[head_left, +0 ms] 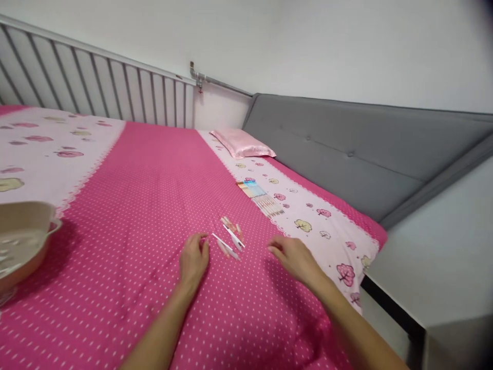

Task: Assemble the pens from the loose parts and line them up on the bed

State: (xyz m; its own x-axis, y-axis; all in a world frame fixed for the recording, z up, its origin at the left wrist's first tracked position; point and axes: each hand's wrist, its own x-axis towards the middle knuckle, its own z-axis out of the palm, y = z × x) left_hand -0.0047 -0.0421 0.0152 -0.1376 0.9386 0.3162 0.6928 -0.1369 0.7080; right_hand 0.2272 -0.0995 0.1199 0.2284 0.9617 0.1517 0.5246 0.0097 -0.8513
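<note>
My left hand (pixel 193 259) hovers low over the pink dotted bedsheet (pixel 154 180), fingers bent, with a gap between thumb and forefinger and nothing visible between them. Just right of it lie slim pieces with white ends and pinkish, see-through parts, like pens; one white-tipped pen (pixel 226 246) is nearest my left hand. A second white pen (pixel 234 237) lies beside it, with several paler pinkish pieces (pixel 230 224) behind. To the right of this small pile is my right hand (pixel 290 255), loosely curved, thumb and fingers slightly apart, nothing seen in it.
A neat row of slim pens (pixel 262 198), blue, tan and pale, lies farther back. At the left edge stands a beige basin (pixel 48 226) with small white pieces inside. A pink pillow (pixel 242 143) rests against the grey headboard (pixel 327 139). A slatted rail (pixel 96 77) runs behind.
</note>
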